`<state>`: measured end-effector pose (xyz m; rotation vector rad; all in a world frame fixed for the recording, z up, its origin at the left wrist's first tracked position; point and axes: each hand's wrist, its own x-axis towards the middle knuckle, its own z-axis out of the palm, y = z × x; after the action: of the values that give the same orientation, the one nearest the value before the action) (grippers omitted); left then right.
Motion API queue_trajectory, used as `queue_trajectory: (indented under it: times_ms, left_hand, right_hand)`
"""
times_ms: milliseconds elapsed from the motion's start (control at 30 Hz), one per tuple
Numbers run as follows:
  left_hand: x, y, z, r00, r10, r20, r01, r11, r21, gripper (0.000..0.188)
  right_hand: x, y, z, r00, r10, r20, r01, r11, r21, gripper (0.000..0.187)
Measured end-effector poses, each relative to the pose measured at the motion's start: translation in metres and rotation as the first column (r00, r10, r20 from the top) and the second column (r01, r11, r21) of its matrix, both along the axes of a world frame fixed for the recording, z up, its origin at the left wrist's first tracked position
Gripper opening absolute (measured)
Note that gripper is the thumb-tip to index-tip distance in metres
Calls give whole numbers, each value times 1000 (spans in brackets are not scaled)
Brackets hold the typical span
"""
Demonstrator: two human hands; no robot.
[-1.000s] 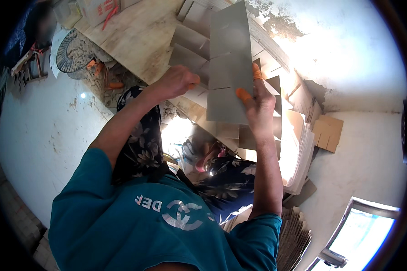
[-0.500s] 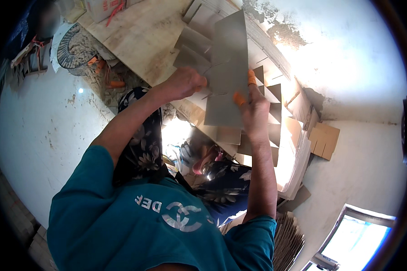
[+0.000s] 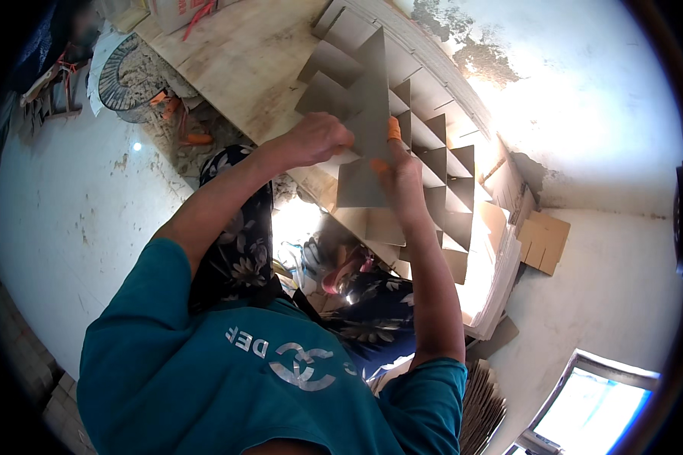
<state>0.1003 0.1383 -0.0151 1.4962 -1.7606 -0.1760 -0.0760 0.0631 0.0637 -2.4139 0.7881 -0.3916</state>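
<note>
A long cardboard strip point(image 3: 366, 114) stands on edge over a cardboard divider grid point(image 3: 454, 186), which is made of crossing slotted pieces. My right hand point(image 3: 404, 178), with orange covers on thumb and finger, pinches the strip at its near right side. On the strip's other side my left hand point(image 3: 322, 139) is closed near the ends of the cross pieces. A thin pale edge shows at its fingers, apparently a cardboard cross piece, though the grip is partly hidden. Several cross pieces point(image 3: 330, 64) stick out to the left of the strip.
The wooden tabletop point(image 3: 243, 53) stretches to the far left, with a pale bag point(image 3: 176, 14) at its end. Flat cardboard sheets point(image 3: 497, 280) are stacked beneath the grid. Slotted cardboard point(image 3: 542, 241) leans by the wall at right. More cardboard point(image 3: 482, 409) stands at lower right.
The strip has moved left and lower, and looks narrower as it tilts upright into the grid. My right hand has gone left with it; my left hand has shifted slightly right.
</note>
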Motion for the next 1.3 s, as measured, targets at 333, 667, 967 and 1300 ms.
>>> queue_trajectory:
  times_ms: [333, 667, 967, 1300]
  left_hand:
    - [6, -5, -3, 999, -42, 8, 41, 994, 103, 14]
    - [7, -1, 4, 998, -63, 11, 60, 985, 163, 14]
    - [13, -10, 28, 994, 52, -93, -59, 995, -74, 21]
    - [57, -26, 14, 967, 59, 249, -123, 960, 253, 20]
  right_hand:
    - [10, -11, 9, 997, 73, -2, -72, 988, 140, 53]
    - [4, 28, -5, 994, -73, -80, 76, 997, 34, 68]
    - [0, 29, -40, 996, -59, 74, 61, 998, -33, 64]
    - [-5, 33, -39, 999, 44, -8, -44, 997, -68, 63]
